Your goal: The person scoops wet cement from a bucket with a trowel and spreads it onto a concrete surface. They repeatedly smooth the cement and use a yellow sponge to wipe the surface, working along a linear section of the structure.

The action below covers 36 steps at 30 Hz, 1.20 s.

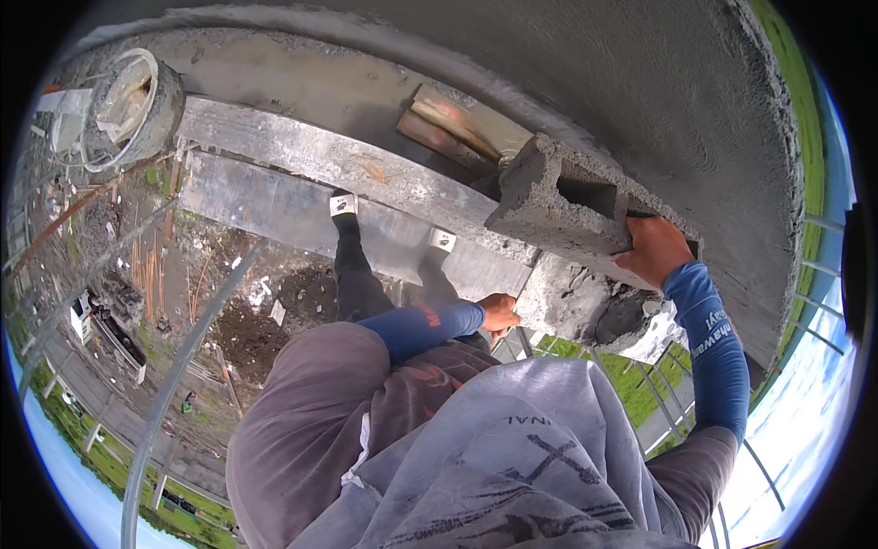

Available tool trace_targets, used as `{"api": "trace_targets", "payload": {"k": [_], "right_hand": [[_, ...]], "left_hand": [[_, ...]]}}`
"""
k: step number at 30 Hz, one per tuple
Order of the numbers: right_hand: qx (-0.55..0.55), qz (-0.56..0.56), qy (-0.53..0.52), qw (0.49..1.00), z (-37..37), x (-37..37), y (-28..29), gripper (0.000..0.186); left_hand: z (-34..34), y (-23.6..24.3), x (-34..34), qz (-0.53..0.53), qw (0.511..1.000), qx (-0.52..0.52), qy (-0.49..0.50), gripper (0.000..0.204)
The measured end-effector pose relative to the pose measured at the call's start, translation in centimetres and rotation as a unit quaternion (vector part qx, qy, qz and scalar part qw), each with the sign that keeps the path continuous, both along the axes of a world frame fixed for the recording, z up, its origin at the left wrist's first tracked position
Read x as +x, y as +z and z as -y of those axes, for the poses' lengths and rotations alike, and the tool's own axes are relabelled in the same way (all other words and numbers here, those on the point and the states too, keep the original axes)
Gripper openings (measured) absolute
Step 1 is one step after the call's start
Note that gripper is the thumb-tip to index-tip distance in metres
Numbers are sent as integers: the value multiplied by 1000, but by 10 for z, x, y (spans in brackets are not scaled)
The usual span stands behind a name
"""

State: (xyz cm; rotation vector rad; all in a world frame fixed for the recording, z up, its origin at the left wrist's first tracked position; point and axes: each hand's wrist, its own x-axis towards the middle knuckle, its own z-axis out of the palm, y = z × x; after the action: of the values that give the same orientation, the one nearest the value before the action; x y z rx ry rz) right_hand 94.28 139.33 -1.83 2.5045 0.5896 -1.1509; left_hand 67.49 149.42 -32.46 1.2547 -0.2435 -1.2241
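My right hand (654,249) grips the right end of a grey hollow concrete block (558,206), held tilted in front of a rough rendered wall (640,73). My left hand (498,313), in a blue sleeve, is curled against the left edge of a grey mortar-caked mass (585,306) just below the block. Whether it grips anything there is hidden. My legs run down to white shoes (343,203) standing on metal scaffold planks (274,146).
A mortar-crusted bucket (128,105) with a plastic liner stands at the planks' far left. Wooden boards (453,128) lie against the wall. Scaffold pipes (183,348) cross on the left, with the ground, rubble and grass far below.
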Motion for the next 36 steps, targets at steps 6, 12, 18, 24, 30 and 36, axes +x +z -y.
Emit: {"api": "trace_targets", "payload": {"k": [6, 12, 18, 24, 30, 36], "right_hand": [[63, 47, -7, 997, -117, 28, 4, 52], [162, 71, 51, 983, -262, 69, -70, 57], [218, 39, 61, 973, -403, 96, -179, 62], [247, 42, 70, 966, -520, 105, -281, 53], [261, 71, 74, 960, -578, 78, -350, 50], [324, 35, 99, 940, -569, 83, -324, 62]], "left_hand": [[7, -22, -7, 38, 998, -47, -5, 54], [31, -45, -20, 339, 940, 25, 22, 35], [-74, -73, 10, 113, 979, -46, 161, 44], [-309, -183, 73, -4, 845, 320, 428, 40], [-385, -227, 81, -73, 800, 379, 459, 36], [-371, -221, 81, -65, 806, 373, 454, 33]]}}
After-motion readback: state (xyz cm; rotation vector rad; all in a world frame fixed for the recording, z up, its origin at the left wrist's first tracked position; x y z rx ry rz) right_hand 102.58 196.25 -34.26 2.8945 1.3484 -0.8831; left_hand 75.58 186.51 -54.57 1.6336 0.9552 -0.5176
